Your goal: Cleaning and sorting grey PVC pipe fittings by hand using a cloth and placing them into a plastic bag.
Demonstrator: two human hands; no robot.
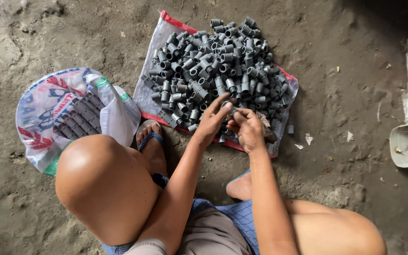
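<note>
You squat on the dirt floor with both hands raised just over the near edge of the heap; your left hand and right hand meet on one small grey pipe fitting, the fingers of each closed narrowly around it, pinching it between them (held up close, it seems, so you can turn or work it with the fingertips); whether anything else is tucked in the right palm you cannot tell from here. The pile of grey fittings lies spread on a flattened woven sack with a red hem, which keeps the pieces off the dirt and within arm's reach; to your left, beside your knee, an open printed bag holds fittings packed in neat rows; one stray fitting sits on the floor just beyond the sack's edge.
</note>
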